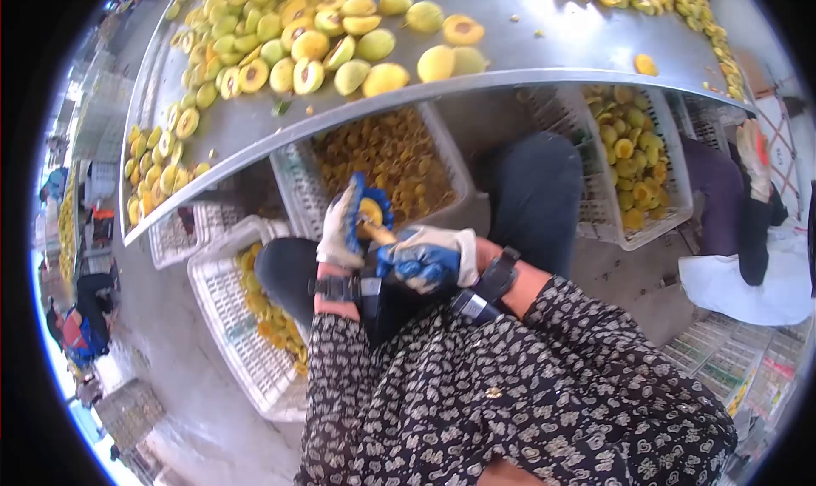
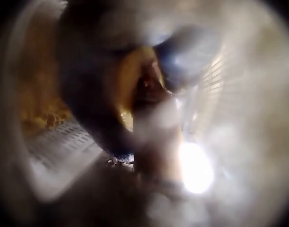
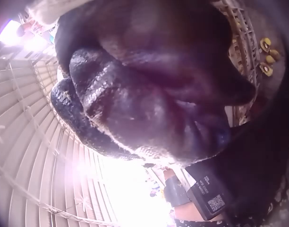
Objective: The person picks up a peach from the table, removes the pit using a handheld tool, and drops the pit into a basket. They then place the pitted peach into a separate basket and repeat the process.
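Above the lap: yellow fruit point(image 1: 370, 209) clamped in gloved left hand point(image 1: 342, 228), right hand point(image 1: 427, 257) curled round tan handle point(image 1: 376, 233) against it. Probably soft, light, slippery; better to cup the sides gently.

Far: counter point(image 1: 544, 39), loose fruit point(image 1: 306, 44) on it, massed far left. Below its near edge: middle crate point(image 1: 293, 184) and right crate point(image 1: 646, 235), fruit pieces in both. Nearer, on the floor at left: left crate point(image 1: 229, 333). Near of the middle crate, left grip point(image 1: 342, 231) and right grip point(image 1: 425, 261) meet on one held fruit point(image 1: 371, 212), probably with a tool point(image 1: 380, 233) between.
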A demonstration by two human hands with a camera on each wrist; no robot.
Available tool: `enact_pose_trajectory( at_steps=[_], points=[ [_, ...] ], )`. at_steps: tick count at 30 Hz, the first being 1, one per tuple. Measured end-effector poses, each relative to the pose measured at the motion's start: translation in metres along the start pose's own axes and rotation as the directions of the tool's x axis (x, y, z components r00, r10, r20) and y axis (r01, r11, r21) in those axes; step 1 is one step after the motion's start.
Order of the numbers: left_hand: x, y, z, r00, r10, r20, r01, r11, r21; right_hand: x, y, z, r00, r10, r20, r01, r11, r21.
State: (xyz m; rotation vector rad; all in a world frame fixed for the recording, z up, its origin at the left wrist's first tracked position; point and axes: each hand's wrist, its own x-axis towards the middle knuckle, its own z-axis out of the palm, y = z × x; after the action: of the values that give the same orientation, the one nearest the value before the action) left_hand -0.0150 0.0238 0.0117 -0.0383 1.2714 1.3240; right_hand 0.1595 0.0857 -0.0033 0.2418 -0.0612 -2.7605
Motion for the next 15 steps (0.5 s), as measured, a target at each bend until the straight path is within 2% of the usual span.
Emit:
enact_pose_trajectory(
  at_steps=[1,3,4,5,7,8,9,11,13,15],
  points=[
    [-0.001,0.002,-0.002,0.994,0.028,0.103,-0.021,0.997,-0.068,-0.001,-0.004,0.006,0.997,-0.020,-0.077,0.008,0.988,-0.155],
    [-0.008,0.007,0.005,0.975,0.062,0.214,-0.008,0.971,-0.240,-0.012,-0.008,0.034,0.995,-0.046,-0.088,0.031,0.985,-0.171],
    [-0.014,0.006,0.013,0.980,0.097,0.173,-0.030,0.936,-0.352,-0.011,-0.006,0.031,0.997,-0.065,-0.045,0.061,0.995,-0.083],
    [-0.013,0.001,0.014,0.980,0.104,0.167,-0.038,0.934,-0.354,-0.010,-0.003,0.031,0.998,-0.057,-0.041,0.053,0.995,-0.086],
    [-0.013,-0.004,0.015,0.971,0.212,0.115,-0.157,0.919,-0.362,-0.008,0.000,0.035,0.994,-0.061,-0.087,0.057,0.997,-0.044],
    [-0.014,-0.007,0.015,0.976,0.211,0.042,-0.194,0.946,-0.260,-0.009,0.000,0.037,0.995,-0.034,-0.092,0.027,0.997,-0.070],
    [-0.015,-0.006,0.014,0.978,0.205,0.038,-0.189,0.948,-0.258,-0.008,0.001,0.035,0.995,-0.033,-0.092,0.027,0.998,-0.063],
    [-0.014,-0.007,0.016,0.960,0.275,-0.050,-0.272,0.961,0.055,-0.008,0.004,0.029,0.992,-0.082,-0.092,0.071,0.990,-0.122],
    [-0.008,-0.006,0.017,0.952,0.298,-0.073,-0.294,0.954,0.063,-0.007,0.002,0.038,0.989,-0.047,-0.137,0.036,0.996,-0.083],
    [0.002,-0.007,0.015,0.912,0.406,-0.057,-0.402,0.913,0.062,-0.002,0.007,0.038,0.994,-0.079,0.079,0.066,0.985,0.161]
  ],
)
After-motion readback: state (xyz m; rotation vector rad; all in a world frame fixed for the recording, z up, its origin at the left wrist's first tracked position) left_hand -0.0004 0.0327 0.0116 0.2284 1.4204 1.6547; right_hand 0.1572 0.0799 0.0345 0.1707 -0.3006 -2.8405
